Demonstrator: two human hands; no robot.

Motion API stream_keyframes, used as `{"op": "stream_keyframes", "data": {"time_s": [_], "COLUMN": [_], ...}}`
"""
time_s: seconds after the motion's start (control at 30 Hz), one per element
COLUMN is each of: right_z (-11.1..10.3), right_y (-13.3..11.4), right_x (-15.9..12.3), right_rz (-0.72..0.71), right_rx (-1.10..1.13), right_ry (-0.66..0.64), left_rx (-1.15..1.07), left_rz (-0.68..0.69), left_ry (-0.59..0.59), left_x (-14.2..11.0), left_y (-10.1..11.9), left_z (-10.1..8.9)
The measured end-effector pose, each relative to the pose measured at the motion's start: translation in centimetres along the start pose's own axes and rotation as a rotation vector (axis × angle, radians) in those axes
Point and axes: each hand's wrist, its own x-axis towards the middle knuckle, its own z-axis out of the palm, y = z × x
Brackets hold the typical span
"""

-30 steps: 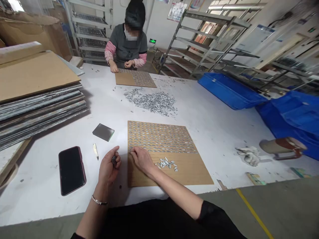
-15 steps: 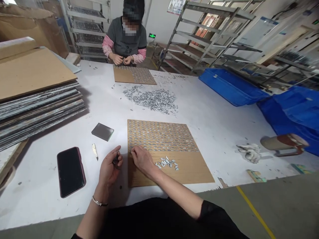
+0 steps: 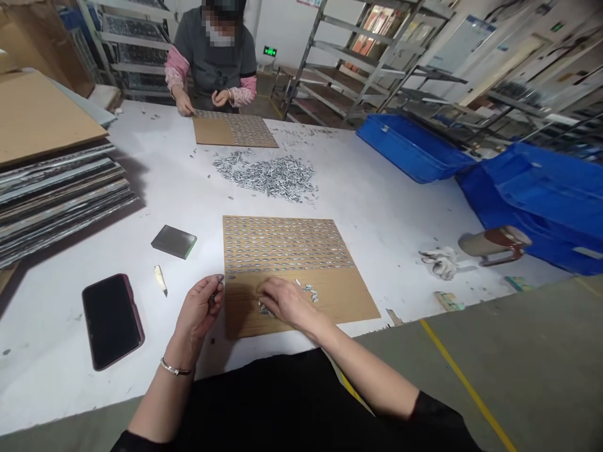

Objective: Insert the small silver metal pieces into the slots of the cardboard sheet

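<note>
My left hand [image 3: 200, 307] is beside the left edge of a brown board [image 3: 348, 301]. Its thumb and forefinger pinch a small leaf-shaped piece [image 3: 220, 277], and the other fingers curl over dark pieces that are partly hidden. Over the board's lower part hovers my right hand [image 3: 287, 302], palm down, its fingers loosely bent and slightly blurred. Loose silvery pieces [image 3: 309, 291] lie around and under it. Closely spaced rows of such pieces [image 3: 285, 245] cover the far half of the board. One piece [image 3: 230, 277] starts a row below them at the left edge.
A heap of silvery pieces [image 3: 277, 176] lies beyond the board. To the left are a phone [image 3: 113, 320], a small knife [image 3: 160, 280], a dark block [image 3: 174, 242] and stacked boards [image 3: 51, 188]. Blue crates [image 3: 414, 150] and a mug [image 3: 494, 243] stand right. A co-worker [image 3: 211, 63] sits opposite.
My right hand has moved right and down from the board's left edge to the loose pieces. My left fingertips have closed on a piece. The view has shifted; the co-worker's hands have parted.
</note>
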Motion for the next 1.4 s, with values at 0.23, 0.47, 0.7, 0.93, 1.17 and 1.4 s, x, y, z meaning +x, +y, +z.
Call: {"op": "stream_keyframes", "data": {"time_s": [0.23, 0.47, 0.7, 0.93, 1.17, 1.4], "right_z": [1.9, 5.0, 3.8, 6.2, 5.3, 6.1], "right_y": [-1.5, -2.1, -1.2, -2.5, -1.3, -1.2], "right_x": [1.0, 2.3, 1.1, 1.7, 4.2, 5.1], "right_rz": [0.014, -0.03, -0.007, 0.051, 0.078, 0.095], "right_rx": [-0.121, -0.209, -0.005, -0.133, 0.035, -0.045], "right_ry": [-0.05, 0.027, 0.163, 0.145, 0.161, 0.191], "left_rx": [-0.039, -0.077, -0.082, -0.063, -0.097, -0.129], "left_rz": [0.027, 0.052, 0.078, 0.076, 0.057, 0.032], "left_ry": [0.051, 0.083, 0.16, 0.116, 0.123, 0.126], "left_x": [0.3, 0.5, 0.2, 0.1, 0.4, 0.3], "left_y": [0.0, 0.0, 0.1, 0.0, -0.1, -0.2], "left_z": [-0.6, -1.0, -0.6, -0.6, -0.9, -1.0]}}
